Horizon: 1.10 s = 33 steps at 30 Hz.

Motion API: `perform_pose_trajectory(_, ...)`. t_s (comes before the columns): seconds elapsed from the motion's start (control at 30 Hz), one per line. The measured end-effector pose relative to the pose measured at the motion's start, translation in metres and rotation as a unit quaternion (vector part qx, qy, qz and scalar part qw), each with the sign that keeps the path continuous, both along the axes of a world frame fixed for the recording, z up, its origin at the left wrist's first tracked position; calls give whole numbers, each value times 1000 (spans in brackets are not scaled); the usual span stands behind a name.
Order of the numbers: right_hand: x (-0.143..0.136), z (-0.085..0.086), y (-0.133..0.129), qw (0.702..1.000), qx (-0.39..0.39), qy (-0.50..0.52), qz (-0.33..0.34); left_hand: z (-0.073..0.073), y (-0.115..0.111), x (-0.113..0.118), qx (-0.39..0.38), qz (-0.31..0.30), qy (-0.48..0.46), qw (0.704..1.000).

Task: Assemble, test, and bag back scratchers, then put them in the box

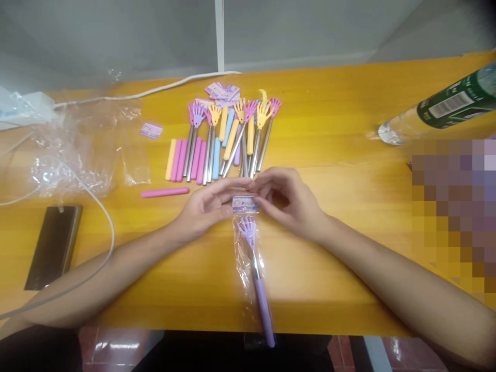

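A purple back scratcher (pixel 262 305) with a hand-shaped head lies in a clear plastic bag (pixel 243 268), its handle end reaching past the table's near edge. At the top of the bag is a small printed header card (pixel 245 204). My left hand (pixel 209 204) pinches the card's left side, thumb in front. On the right side, my right hand (pixel 292 204) is closed with thumb and fingertips at the card's edge. Beyond my hands lie several back scratcher heads on metal rods (pixel 212 150) and loose coloured handles (pixel 180 160).
More printed cards (pixel 225 93) are piled at the back, with a single card (pixel 151 130) to the left. Clear bags (pixel 85 150), a white cable (pixel 110 222) and a dark phone (pixel 54 247) occupy the left. A bottle (pixel 445 106) lies at the right.
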State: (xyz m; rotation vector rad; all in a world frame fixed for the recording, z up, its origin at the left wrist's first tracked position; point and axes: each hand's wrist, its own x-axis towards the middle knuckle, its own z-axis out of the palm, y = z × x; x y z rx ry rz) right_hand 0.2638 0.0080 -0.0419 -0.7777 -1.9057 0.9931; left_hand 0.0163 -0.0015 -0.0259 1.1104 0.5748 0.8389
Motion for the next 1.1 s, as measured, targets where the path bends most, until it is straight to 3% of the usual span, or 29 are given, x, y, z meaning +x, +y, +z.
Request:
perform_pose_trajectory(0.17,-2,1,0,989,-134,59,-10,2,2,0,36,7,18,999)
perform_pose_trajectory(0.4,-7,6,-2,970,-202,116,-66,-6,-1,6,24,78,65,995)
perform_pose_trajectory(0.5,-8,7,-3,965,-208,138,-78,-7,-4,8,-1,54,105,993)
perform_pose_trajectory(0.67,-6,7,-2,975,-165,114,-93,-3,-7,7,-23,58,134,989)
perform_pose_trajectory(0.9,-2,9,0,997,-9,27,-74,0,-3,6,26,71,137,988)
perform_pose_trajectory(1.1,-2,12,0,999,21,21,-44,-2,-1,4,27,80,119,989)
